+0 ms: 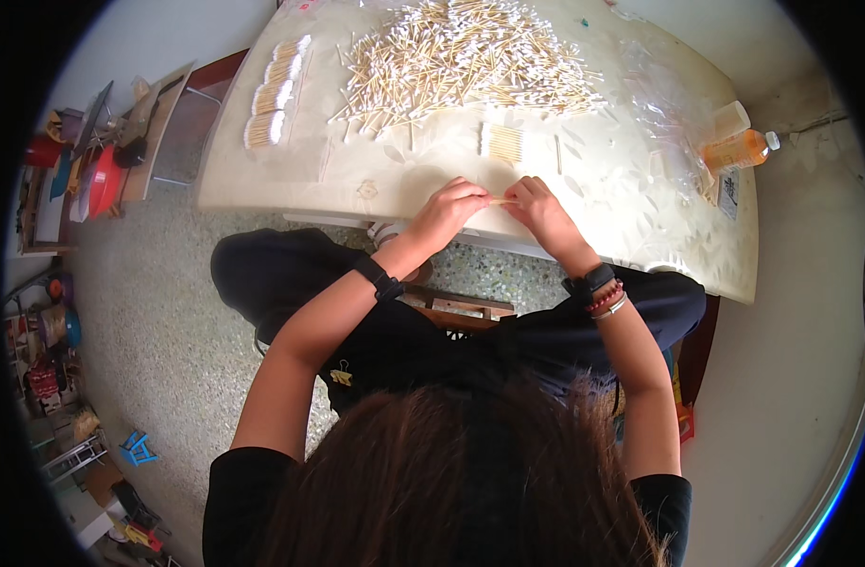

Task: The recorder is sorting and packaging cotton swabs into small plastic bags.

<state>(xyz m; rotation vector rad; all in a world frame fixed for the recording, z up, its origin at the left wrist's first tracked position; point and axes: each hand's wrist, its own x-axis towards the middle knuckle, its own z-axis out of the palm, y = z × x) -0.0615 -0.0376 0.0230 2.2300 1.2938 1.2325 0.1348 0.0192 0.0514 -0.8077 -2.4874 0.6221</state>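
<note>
Near the table's front edge my left hand [458, 200] and my right hand [536, 206] meet, fingers pinched. A thin tan length of cotton swab [496, 200] shows between the fingertips; whether it is one or several I cannot tell. Just beyond my hands lies a flat row of cotton swabs [502, 144], side by side. One single swab [558, 153] lies to its right. A big loose heap of white-tipped swabs [461, 71] covers the far middle of the table. At the left, several neat bundles of swabs [264, 129] form a column.
The pale tablecloth [385, 194] covers the table. Crumpled clear plastic bags [664, 113] lie on its right side, beside an orange drink bottle [740, 149] and a pale cup-like roll [730, 118]. A wall stands close on the right. A small blue stool [138, 449] is on the floor at left.
</note>
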